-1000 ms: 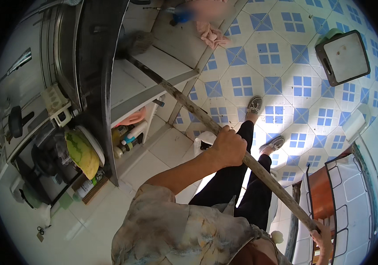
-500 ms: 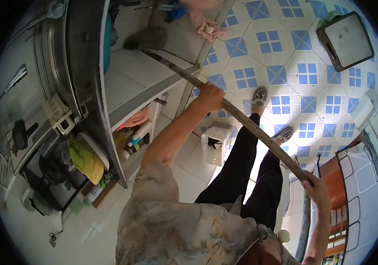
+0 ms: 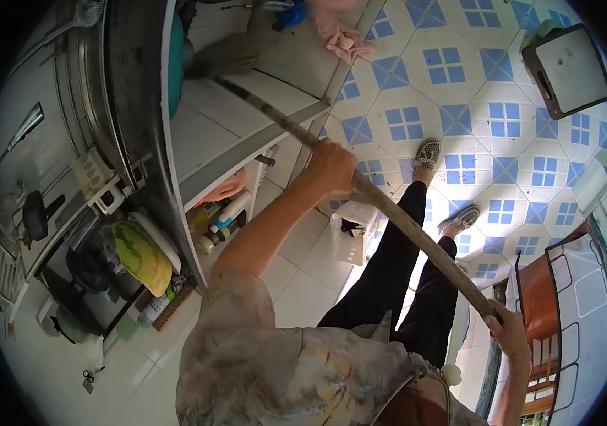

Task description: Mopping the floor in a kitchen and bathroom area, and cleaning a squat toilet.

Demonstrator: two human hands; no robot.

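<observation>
Long wooden pole (image 3: 396,213) slanting from upper left of the frame to lower right; left hand (image 3: 332,169) wrapped tight around its middle, just above centre; right hand (image 3: 508,328) closed over its lower end at lower right; brush head (image 3: 227,55) at the pole's far end resting on the white tiled ledge (image 3: 204,128) at upper left; blue-patterned floor (image 3: 460,92) beyond; white basket (image 3: 352,231) on the floor near centre.

- The long brown wooden broom stick (image 3: 389,213) is tilted.
- Its brushy end (image 3: 222,60) sits far away, low under the white shelf.
</observation>
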